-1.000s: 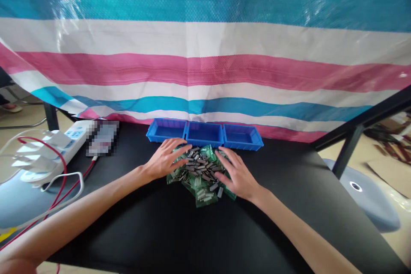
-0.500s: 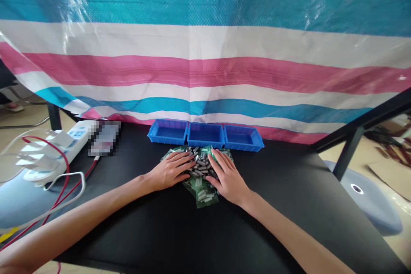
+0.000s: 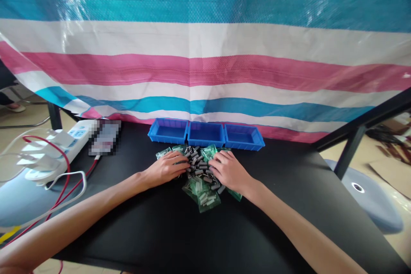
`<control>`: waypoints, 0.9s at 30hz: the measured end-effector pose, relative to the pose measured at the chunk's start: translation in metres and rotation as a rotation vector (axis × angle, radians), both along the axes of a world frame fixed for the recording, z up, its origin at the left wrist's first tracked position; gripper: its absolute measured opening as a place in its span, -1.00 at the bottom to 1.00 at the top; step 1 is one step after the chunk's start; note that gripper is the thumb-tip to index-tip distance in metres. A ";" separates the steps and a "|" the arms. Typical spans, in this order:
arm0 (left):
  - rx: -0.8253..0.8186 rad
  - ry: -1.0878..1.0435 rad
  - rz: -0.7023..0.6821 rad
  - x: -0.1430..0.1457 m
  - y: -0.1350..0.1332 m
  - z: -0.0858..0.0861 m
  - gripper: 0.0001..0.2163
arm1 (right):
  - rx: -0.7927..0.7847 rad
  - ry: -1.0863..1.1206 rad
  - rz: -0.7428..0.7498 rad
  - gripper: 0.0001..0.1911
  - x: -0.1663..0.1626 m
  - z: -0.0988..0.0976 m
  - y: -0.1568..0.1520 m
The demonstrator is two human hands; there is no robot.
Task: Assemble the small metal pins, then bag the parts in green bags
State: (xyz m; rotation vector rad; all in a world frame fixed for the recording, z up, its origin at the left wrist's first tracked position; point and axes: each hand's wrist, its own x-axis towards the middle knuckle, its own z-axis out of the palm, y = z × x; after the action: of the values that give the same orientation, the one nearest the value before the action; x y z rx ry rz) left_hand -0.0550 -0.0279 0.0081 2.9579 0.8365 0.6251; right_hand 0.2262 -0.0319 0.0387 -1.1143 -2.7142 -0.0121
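A heap of small grey cylindrical parts (image 3: pixel 199 166) mixed with green see-through packets (image 3: pixel 205 192) lies on the black table (image 3: pixel 167 227), just in front of three blue bins. My left hand (image 3: pixel 167 168) presses in from the heap's left side, fingers curled into it. My right hand (image 3: pixel 228 171) does the same from the right, its fingers bent over parts and packets. What sits inside either palm is hidden. The left bin (image 3: pixel 168 131), middle bin (image 3: pixel 205 134) and right bin (image 3: pixel 243 136) stand side by side with nothing visible in them.
A striped blue, white and pink tarp (image 3: pixel 205 68) hangs behind the bins. A white power strip (image 3: pixel 69 141) with red and white cables (image 3: pixel 62 180) lies at the table's left end, beside a blurred flat item (image 3: pixel 104 138). A grey round object (image 3: pixel 369 197) sits on the floor to the right.
Both hands went from lying spread at the sides of the heap to drawing inward and curling their fingers into it. The heap is bunched tighter between them.
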 end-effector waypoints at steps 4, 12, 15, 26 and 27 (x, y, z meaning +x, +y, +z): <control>-0.041 0.041 -0.014 -0.013 -0.002 0.009 -0.70 | -0.024 0.061 -0.036 -0.76 0.021 -0.001 -0.010; -0.144 0.198 0.145 -0.025 -0.011 0.003 -0.16 | -0.076 0.065 -0.086 -0.21 0.051 -0.032 -0.038; -0.140 0.201 0.157 -0.013 -0.014 -0.002 -0.15 | -0.065 0.038 -0.093 -0.18 0.041 -0.038 -0.037; -0.125 0.147 0.236 0.014 -0.024 0.000 -0.24 | -0.043 0.094 -0.172 -0.26 0.011 -0.033 -0.035; -0.126 0.140 0.246 0.016 -0.030 0.002 -0.26 | -0.050 0.095 -0.149 -0.25 0.013 -0.029 -0.036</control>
State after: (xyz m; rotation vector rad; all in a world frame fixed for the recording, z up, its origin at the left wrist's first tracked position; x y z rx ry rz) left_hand -0.0391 -0.0575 0.0105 2.8344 1.2162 0.3559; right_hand 0.2393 -0.0682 0.0099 -1.2943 -2.5568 0.0848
